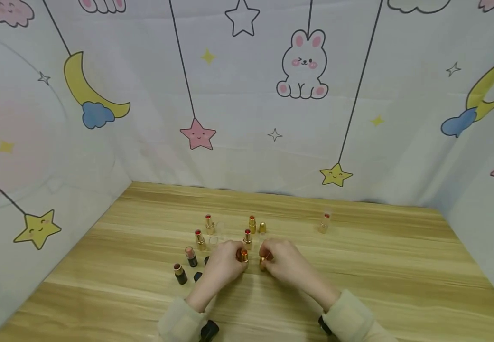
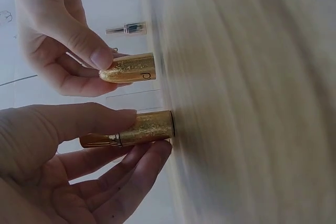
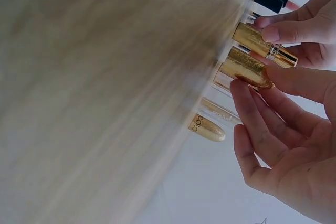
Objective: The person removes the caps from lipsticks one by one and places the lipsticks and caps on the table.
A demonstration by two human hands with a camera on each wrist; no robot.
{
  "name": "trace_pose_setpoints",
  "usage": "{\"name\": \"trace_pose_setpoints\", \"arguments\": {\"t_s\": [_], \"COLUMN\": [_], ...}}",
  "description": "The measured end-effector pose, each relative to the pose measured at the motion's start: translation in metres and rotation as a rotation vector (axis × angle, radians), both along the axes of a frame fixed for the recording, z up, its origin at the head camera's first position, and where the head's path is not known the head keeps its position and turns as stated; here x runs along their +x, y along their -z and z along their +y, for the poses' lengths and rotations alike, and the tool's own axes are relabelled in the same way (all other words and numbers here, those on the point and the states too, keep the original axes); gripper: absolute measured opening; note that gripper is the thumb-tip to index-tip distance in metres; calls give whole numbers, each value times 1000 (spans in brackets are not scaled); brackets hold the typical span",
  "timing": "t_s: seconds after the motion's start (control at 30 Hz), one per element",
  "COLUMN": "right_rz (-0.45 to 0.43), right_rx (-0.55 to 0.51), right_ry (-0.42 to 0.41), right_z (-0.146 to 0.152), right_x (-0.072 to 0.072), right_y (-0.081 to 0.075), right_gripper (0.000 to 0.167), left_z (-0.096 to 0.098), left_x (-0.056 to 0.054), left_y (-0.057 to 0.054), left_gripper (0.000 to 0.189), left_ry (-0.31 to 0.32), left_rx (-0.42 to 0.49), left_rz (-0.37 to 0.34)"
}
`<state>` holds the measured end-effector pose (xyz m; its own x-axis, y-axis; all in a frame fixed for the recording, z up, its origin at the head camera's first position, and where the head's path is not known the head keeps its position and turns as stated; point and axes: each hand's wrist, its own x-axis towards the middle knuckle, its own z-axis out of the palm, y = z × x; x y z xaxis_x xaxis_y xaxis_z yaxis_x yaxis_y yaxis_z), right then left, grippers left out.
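My left hand (image 1: 226, 260) pinches a gold lipstick (image 2: 149, 128) between thumb and fingers, its base down at the wooden table. Just to the right, my right hand (image 1: 282, 256) pinches a gold bullet-shaped lipstick cap (image 2: 131, 68) by its rounded top, the wide end facing the table. A small gap separates lipstick and cap. Behind the hands stand an uncapped gold lipstick (image 1: 252, 224) with a second gold cap (image 1: 263, 227) beside it, and a clear-based red lipstick (image 1: 247, 239). In the right wrist view, the second gold cap (image 3: 207, 127) stands past my right fingers.
Left of my hands stand two black-based lipsticks, one pink (image 1: 191, 256) and one dark (image 1: 180, 273), with a black cap (image 1: 198, 276) near them. Farther back are two red lipsticks (image 1: 209, 223). A clear-capped lipstick (image 1: 325, 222) stands at right. Printed cloth (image 1: 247, 161) walls the table.
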<state>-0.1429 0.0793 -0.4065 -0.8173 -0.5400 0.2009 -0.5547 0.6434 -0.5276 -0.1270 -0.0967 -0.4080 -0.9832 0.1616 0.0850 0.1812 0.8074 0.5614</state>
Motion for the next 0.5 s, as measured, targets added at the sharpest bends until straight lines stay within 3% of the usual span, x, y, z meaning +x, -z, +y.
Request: {"name": "trace_pose_setpoints", "arguments": {"t_s": [0.5], "right_rz": [20], "right_rx": [57], "right_ry": [-12], "right_z": [-1], "right_x": [0], "right_y": [1], "right_gripper": [11], "left_z": [-2], "left_x": [-1], "left_y": [2], "left_gripper": [16], "left_ry": [13], "left_rx": [3], "left_rz": [8]}}
